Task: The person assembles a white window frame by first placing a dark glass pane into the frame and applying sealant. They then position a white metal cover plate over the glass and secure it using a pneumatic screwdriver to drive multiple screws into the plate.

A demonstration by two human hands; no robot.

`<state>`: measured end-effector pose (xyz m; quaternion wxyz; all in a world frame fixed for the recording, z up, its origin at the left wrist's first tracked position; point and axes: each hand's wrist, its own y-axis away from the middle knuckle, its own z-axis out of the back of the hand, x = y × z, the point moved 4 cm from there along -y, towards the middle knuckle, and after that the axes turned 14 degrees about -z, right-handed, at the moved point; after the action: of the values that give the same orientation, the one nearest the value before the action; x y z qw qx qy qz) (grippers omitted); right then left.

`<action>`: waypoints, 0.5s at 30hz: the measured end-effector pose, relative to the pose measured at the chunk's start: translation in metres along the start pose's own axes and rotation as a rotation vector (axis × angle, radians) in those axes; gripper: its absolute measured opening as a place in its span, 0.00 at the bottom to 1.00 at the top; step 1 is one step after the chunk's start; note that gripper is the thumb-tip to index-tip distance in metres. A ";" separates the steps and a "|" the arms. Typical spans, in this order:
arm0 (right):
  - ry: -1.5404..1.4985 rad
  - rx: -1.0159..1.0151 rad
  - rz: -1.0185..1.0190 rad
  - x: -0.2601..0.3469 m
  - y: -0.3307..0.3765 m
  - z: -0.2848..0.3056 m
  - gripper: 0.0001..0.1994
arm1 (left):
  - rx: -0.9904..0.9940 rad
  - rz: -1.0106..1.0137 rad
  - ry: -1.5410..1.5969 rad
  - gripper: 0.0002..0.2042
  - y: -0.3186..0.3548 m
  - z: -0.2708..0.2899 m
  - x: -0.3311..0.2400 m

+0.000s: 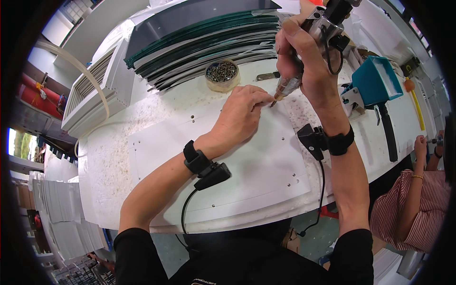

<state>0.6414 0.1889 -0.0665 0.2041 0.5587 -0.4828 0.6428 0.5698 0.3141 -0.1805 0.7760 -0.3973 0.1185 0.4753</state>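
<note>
My right hand (304, 61) is wrapped round a pneumatic screwdriver (289, 85), a silver-bodied tool tilted so its bit points down at the white panel. The bit meets the panel's far right corner. Right beside the bit is my left hand (242, 111), its fingers drawn together at the tip; whatever small thing they pinch is too small to make out. Beneath both hands lies the flat white panel (209, 166), with several small screws (283, 138) set along its edges. Beyond my left hand stands a round tub (222, 76) filled with loose screws.
A stack of dark glossy sheets (199, 35) fills the table's far side. To the left are white frames (95, 90) and a pale hose (90, 76). A teal holder with a black handle (375, 83) stands right. Another person in a striped garment (413, 209) is at lower right.
</note>
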 end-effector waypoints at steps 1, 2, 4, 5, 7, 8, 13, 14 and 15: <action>0.015 -0.007 -0.014 -0.001 0.000 0.000 0.15 | -0.024 0.030 0.041 0.13 0.000 0.001 0.000; 0.000 0.002 -0.012 -0.002 0.000 -0.002 0.15 | -0.048 0.061 0.082 0.14 0.002 0.002 -0.001; -0.030 0.020 -0.009 -0.002 -0.001 -0.005 0.13 | -0.070 0.110 0.180 0.16 0.004 0.003 0.002; -0.057 0.048 -0.021 -0.004 -0.002 -0.004 0.13 | -0.068 0.128 0.237 0.17 0.006 0.004 0.005; -0.040 0.068 -0.057 -0.008 -0.004 0.002 0.12 | -0.052 0.153 0.308 0.18 0.006 0.006 0.008; -0.034 0.078 -0.073 -0.010 -0.003 0.003 0.12 | -0.039 0.159 0.322 0.19 0.006 0.008 0.008; 0.038 0.085 -0.080 -0.013 0.000 -0.008 0.15 | -0.024 0.234 0.418 0.18 0.005 0.016 0.007; 0.079 0.111 -0.071 -0.010 -0.001 -0.011 0.16 | -0.030 0.233 0.417 0.18 0.006 0.018 0.012; 0.072 0.108 -0.065 -0.005 0.002 -0.012 0.16 | -0.036 0.233 0.417 0.17 0.010 0.019 0.015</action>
<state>0.6350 0.1992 -0.0706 0.2117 0.5609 -0.4212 0.6806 0.5655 0.3399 -0.1808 0.6673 -0.4844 0.3129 0.4714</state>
